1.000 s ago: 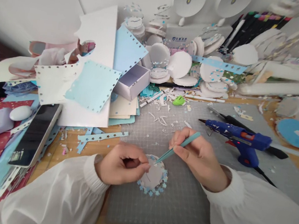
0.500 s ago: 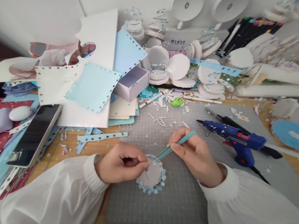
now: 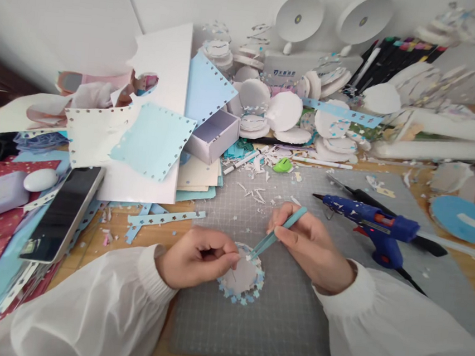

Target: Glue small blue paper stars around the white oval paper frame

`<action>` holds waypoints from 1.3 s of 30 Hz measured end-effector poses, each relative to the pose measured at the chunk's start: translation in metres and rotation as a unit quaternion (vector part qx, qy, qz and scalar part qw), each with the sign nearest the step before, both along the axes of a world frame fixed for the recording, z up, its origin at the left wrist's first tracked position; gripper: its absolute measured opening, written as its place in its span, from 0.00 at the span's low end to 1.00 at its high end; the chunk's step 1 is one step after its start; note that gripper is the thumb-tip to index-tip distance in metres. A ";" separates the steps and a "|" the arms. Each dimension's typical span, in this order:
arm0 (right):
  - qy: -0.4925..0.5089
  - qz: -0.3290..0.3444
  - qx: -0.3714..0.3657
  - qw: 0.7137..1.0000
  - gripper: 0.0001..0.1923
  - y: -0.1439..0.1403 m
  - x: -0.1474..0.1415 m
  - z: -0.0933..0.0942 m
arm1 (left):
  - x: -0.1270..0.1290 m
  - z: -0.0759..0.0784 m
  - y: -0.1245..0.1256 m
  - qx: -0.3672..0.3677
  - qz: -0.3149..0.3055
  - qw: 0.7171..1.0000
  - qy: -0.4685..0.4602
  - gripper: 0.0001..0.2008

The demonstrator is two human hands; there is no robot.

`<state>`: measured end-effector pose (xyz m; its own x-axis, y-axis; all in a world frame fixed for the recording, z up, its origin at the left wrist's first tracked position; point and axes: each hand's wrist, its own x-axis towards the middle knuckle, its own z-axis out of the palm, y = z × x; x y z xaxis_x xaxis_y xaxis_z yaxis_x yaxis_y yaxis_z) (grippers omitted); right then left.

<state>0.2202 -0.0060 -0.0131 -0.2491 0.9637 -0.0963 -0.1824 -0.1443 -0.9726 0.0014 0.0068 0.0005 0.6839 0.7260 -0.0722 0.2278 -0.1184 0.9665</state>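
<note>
Light-blue tweezers (image 3: 280,233) are held in my right hand (image 3: 312,247), thumb and fingers closed round them. Their tips point down-left, at the upper edge of a white paper disc (image 3: 242,276) ringed with small blue and white star cutouts. My left hand (image 3: 200,258) hovers over the disc's left side, thumb and forefinger pinched on what looks like a thin wire; its fine end hangs below the fingertips. Whether the tweezer tips grip a star is too small to tell. The disc lies on a grey cutting mat (image 3: 247,335).
A blue glue gun (image 3: 372,219) lies to the right, its cord trailing off. Punched paper strips (image 3: 166,217), a phone (image 3: 63,214) and sheets of card lie on the left. Behind are paper scraps, a lilac box (image 3: 214,136), white discs (image 3: 284,110) and markers (image 3: 389,64).
The whole view has shifted slightly. The tweezers' tips have moved a little to the right along the disc's upper edge; the left hand keeps its pinch.
</note>
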 end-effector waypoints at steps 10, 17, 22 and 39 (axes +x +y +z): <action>-0.001 0.009 -0.003 1.000 0.08 0.001 0.001 -0.002 | -0.001 -0.002 0.001 0.004 -0.010 1.000 -0.005 0.17; 0.000 0.000 -0.011 1.000 0.08 0.001 0.000 -0.002 | 0.000 0.002 0.001 -0.006 -0.013 1.000 -0.014 0.17; -0.004 -0.011 -0.009 1.000 0.10 0.003 -0.001 0.000 | 0.000 0.000 0.001 -0.012 -0.003 1.000 -0.014 0.17; 0.010 -0.020 -0.032 0.999 0.11 0.001 -0.001 0.002 | 0.002 -0.002 -0.001 -0.003 0.013 0.999 -0.032 0.17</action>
<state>0.2192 -0.0047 -0.0107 -0.2140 0.9647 -0.1536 -0.2091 -0.1988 -0.9575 0.0031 0.0062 -0.0013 0.6677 0.7437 -0.0328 0.1682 -0.1078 0.9798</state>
